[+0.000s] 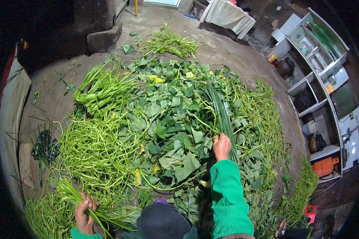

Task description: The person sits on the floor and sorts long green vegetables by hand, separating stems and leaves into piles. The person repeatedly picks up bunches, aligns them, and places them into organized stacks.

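My left hand (84,210) is closed around a bunch of light green leaf stalks (68,192), whose thinner ends fan out to the lower right. To the right, my right hand (222,146) has its fingers curled at the lower part of a sheaf of long, dark green grass-like blades (221,110); the fingertips are partly hidden. Those blades lie across a broad heap of green leaves (167,131). Between my hands spreads a tangled pile of pale green stems (98,152). Tied bundles of stalks (104,89) rest at the heap's upper left.
More loose stems (170,44) lie on the concrete floor (155,22) beyond the heap. A white shelf unit (315,80) stands at right, an orange jerrycan (324,166) in its lowest compartment. A dark rounded cloth shape (163,219) fills the bottom middle. Black plastic (45,145) lies left.
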The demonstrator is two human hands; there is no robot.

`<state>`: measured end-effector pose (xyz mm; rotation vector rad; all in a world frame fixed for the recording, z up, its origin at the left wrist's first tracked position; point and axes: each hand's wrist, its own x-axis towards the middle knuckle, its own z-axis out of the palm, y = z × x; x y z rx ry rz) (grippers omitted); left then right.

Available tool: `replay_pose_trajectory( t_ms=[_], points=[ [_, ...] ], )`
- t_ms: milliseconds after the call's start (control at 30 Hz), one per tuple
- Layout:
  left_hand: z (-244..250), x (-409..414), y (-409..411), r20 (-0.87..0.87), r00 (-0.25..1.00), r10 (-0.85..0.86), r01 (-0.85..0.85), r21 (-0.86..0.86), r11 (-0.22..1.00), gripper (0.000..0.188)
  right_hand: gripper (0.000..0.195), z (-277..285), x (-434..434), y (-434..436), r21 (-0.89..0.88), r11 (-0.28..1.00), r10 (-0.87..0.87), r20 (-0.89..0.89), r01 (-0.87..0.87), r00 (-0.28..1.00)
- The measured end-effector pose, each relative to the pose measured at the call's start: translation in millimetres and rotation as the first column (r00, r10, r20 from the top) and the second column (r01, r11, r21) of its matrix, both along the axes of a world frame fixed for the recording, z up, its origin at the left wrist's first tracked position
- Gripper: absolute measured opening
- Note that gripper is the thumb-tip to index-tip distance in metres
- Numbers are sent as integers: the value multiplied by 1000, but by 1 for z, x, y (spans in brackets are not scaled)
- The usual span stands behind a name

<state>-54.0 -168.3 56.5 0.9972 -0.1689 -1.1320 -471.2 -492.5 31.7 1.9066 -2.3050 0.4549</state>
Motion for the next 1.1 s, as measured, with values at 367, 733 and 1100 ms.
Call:
replay_pose_trajectory(
  t_ms=[367,733,1100],
  points=[
    [16,-9,-6,71,997,-19,13,73,997,25,17,2,-19,-7,-176,984,23,51,-13,998],
    [15,-4,-3,102,994,-37,34,34,999,26,13,24,-47,-26,-96,995,-10,95,19,995],
    [13,-1,0,131,989,-68,61,56,997,27,10,119,-107,-29,-394,911,355,588,-126,726]
  ],
)
